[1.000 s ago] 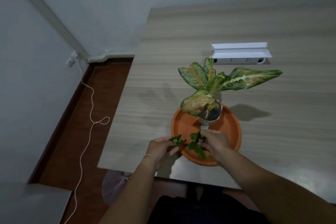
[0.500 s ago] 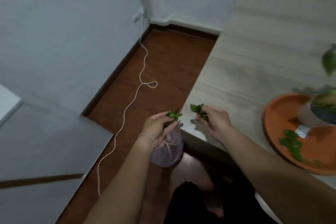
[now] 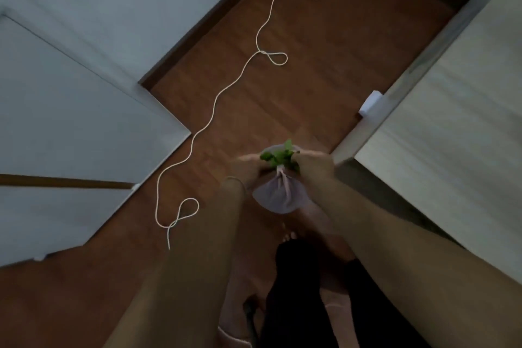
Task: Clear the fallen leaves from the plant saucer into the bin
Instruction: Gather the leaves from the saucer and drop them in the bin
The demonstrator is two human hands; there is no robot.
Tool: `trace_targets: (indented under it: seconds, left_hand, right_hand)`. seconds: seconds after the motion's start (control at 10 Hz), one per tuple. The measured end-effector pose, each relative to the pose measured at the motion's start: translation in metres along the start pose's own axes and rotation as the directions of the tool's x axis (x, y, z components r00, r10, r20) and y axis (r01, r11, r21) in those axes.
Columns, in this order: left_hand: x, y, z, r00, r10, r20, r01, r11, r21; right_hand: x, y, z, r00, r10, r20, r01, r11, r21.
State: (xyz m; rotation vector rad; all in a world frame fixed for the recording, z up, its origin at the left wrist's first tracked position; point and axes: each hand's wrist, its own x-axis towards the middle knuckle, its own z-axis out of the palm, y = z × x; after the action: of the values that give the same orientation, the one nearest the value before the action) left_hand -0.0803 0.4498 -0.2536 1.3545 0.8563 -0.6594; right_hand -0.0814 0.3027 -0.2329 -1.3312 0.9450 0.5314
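Observation:
Both my hands meet over the bin, a small round bin lined with a pale pink bag that stands on the floor below the table's corner. A bunch of small green leaves sits between my fingertips, right above the bin's opening. My left hand pinches the leaves from the left and my right hand from the right. Both hands are blurred by motion. The plant and its orange saucer are out of view.
The light wooden table fills the right side, with a small white block near its edge. A thin white cable snakes over the brown floor. A grey wall and door panel lie to the left.
My hands lifted leaves off the saucer and carried them left, off the table's edge and down over the bin. My view swung from the table to the floor.

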Motion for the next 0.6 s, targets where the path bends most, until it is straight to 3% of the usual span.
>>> trace_targets:
  seconds: [0.1, 0.3, 0.4, 0.5, 0.6]
  left_hand:
    - [0.054, -0.047, 0.003, 0.999, -0.038, -0.004, 0.039, 0.994, 0.101]
    - [0.123, -0.09, 0.006, 0.999, -0.032, -0.005, 0.032, 0.999, 0.022]
    - [0.148, -0.102, 0.001, 0.999, -0.042, -0.014, 0.042, 0.998, 0.038]
    - [0.159, -0.106, 0.0, 0.998, 0.012, -0.061, 0.002, 0.976, 0.217]
    - [0.153, -0.103, 0.005, 0.988, 0.113, -0.106, -0.065, 0.923, 0.379]
  right_hand:
    - [0.055, 0.042, -0.007, 0.995, 0.038, -0.094, -0.054, 0.984, -0.171]
    - [0.149, 0.093, -0.01, 0.998, -0.01, -0.062, -0.018, 0.901, -0.433]
    - [0.176, 0.104, 0.001, 0.996, -0.093, 0.004, 0.073, 0.755, -0.652]
    - [0.192, 0.114, 0.006, 0.987, -0.084, 0.137, 0.159, 0.649, -0.744]
    - [0.199, 0.119, 0.009, 0.981, -0.065, 0.185, 0.184, 0.632, -0.753]
